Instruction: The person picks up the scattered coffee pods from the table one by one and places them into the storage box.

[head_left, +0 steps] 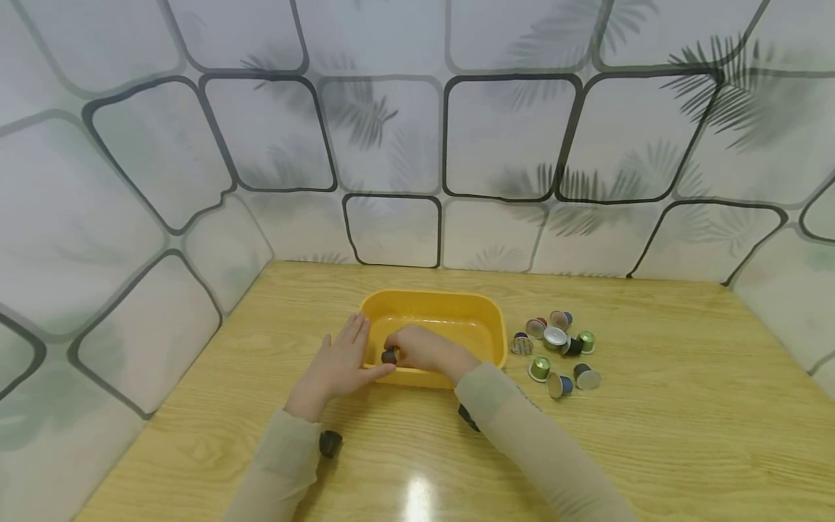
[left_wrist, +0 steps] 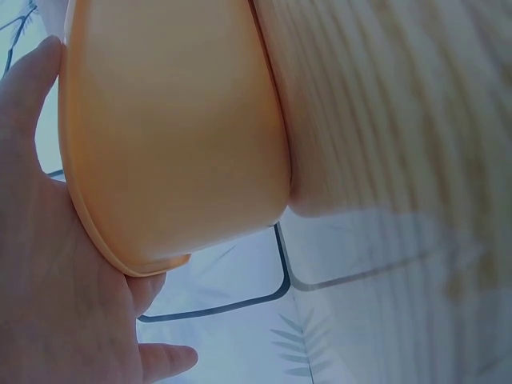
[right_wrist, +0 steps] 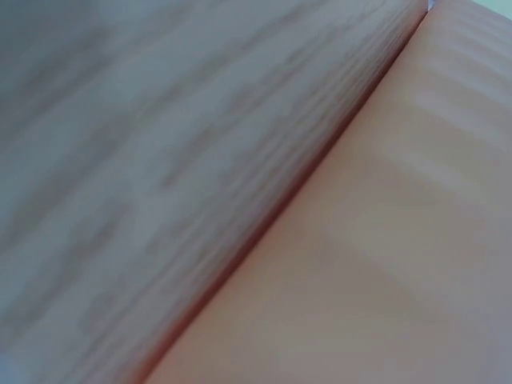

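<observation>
Pale patterned walls close in a wooden tabletop. My left hand, fingers straight, braces the yellow tub near the far edge. My right hand pinches a dark capsule over the tub's near rim; best to let go low inside it.

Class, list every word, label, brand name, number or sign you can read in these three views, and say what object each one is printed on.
None can be read in any view.
Yellow tub: plain, no label shows.
Coffee capsules on the table: too small to tell if their lids carry print.
Dark capsule in the right hand: no legible mark.
Wall panels: only leaf shadows and dark outlines, no text.
</observation>
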`<state>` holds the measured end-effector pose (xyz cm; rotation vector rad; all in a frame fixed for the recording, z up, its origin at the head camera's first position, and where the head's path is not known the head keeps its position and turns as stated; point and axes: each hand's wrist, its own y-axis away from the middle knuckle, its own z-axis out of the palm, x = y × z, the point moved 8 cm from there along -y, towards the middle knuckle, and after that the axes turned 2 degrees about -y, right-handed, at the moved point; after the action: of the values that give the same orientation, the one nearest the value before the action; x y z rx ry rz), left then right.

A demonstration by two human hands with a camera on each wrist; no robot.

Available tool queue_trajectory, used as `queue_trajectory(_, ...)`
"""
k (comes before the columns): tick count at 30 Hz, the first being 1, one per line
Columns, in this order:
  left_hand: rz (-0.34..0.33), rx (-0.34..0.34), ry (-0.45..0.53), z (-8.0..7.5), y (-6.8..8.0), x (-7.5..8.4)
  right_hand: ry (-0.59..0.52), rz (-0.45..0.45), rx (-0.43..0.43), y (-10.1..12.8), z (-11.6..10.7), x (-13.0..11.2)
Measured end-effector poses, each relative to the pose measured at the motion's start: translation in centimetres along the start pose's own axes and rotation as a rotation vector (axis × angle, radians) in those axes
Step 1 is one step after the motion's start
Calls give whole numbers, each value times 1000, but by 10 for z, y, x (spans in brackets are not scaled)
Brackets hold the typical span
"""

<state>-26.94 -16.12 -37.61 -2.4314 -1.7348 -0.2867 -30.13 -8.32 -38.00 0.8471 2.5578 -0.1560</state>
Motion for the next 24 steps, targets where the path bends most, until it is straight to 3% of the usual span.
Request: queue_trajectory(24, 11, 24, -26, 1, 1, 2, 41, 28, 0, 0, 4, 5)
